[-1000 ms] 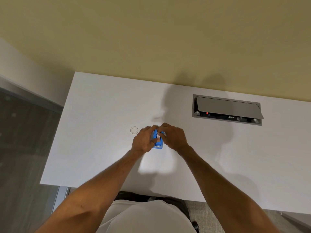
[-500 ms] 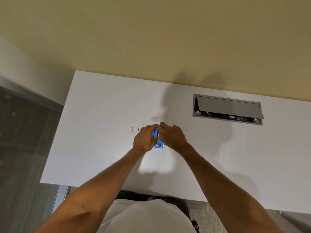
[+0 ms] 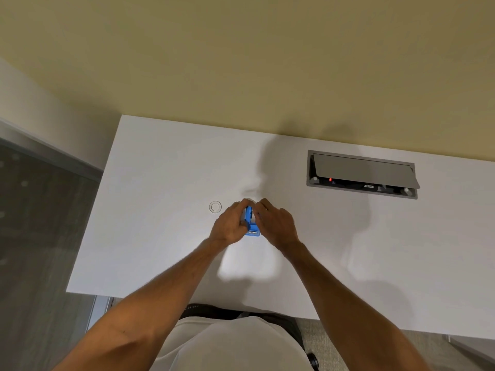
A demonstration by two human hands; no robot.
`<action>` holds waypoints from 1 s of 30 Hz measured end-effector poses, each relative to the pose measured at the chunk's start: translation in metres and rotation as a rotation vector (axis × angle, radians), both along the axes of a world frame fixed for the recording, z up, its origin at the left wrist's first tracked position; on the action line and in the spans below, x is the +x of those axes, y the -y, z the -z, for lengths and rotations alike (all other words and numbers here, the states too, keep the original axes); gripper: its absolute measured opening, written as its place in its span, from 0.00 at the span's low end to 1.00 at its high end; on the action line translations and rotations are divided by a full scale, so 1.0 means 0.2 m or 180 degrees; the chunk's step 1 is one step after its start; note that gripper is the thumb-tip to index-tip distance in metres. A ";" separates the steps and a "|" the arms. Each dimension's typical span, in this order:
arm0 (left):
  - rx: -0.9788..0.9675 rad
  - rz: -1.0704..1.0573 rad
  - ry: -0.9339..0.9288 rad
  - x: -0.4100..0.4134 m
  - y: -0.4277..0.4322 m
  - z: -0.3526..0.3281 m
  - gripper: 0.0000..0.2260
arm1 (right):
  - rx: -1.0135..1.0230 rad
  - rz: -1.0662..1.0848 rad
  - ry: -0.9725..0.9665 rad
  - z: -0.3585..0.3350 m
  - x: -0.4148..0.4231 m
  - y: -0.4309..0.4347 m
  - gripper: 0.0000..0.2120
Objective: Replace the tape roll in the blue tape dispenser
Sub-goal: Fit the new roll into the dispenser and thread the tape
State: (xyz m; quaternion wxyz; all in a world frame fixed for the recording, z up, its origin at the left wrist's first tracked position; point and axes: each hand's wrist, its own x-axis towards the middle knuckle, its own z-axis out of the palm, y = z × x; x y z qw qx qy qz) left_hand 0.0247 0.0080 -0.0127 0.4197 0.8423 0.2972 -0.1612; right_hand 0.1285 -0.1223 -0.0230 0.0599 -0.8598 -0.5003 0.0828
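The small blue tape dispenser (image 3: 251, 226) stands on the white desk (image 3: 160, 236) between my two hands, cutter end toward me. My left hand (image 3: 230, 223) wraps its left side and grips it. My right hand (image 3: 276, 223) presses against its right side with fingertips at the top, over the roll well. The tape roll inside is mostly hidden by my fingers; only a dark sliver shows. A small white ring (image 3: 215, 207), like an empty tape core, lies flat on the desk just left of my left hand.
A grey cable box (image 3: 361, 174) with its lid propped open is set into the desk at the back right. A yellow wall runs behind the desk. The desk's left edge drops to a grey floor (image 3: 40, 236).
My right fingertips have closed in over the top of the dispenser, hiding more of it. The left hand and the dispenser have stayed in place.
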 end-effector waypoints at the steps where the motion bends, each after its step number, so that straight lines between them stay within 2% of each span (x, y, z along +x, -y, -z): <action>1: -0.0020 -0.0016 0.0039 -0.01 0.00 0.00 0.26 | 0.0006 0.0093 -0.0081 0.00 -0.01 0.00 0.14; 4: -0.0067 -0.0024 0.0142 -0.02 0.00 -0.01 0.25 | -0.0069 0.0638 -0.0479 0.00 -0.07 0.03 0.12; 9: -0.0050 0.0004 0.0100 -0.03 0.01 -0.04 0.27 | 0.0696 0.2772 -0.1652 -0.02 -0.19 0.03 0.05; 13: 0.0005 -0.0002 0.0077 -0.05 0.01 -0.06 0.27 | 0.0774 0.3527 -0.2664 0.02 -0.23 -0.01 0.08; 17: 0.0029 -0.0067 0.0042 -0.06 0.02 -0.08 0.26 | 0.1130 0.4083 -0.3452 0.04 -0.27 -0.04 0.16; 19: 0.0019 -0.0079 0.0026 -0.06 0.03 -0.09 0.26 | 0.1200 0.4292 -0.3717 0.04 -0.28 -0.06 0.16; 24: -0.0038 -0.0121 0.0000 -0.08 0.04 -0.12 0.27 | 0.1163 0.4365 -0.3891 0.03 -0.28 -0.09 0.18; 30: -0.0139 -0.0160 0.0023 -0.09 0.06 -0.14 0.32 | 0.1218 0.4541 -0.4060 0.03 -0.27 -0.10 0.15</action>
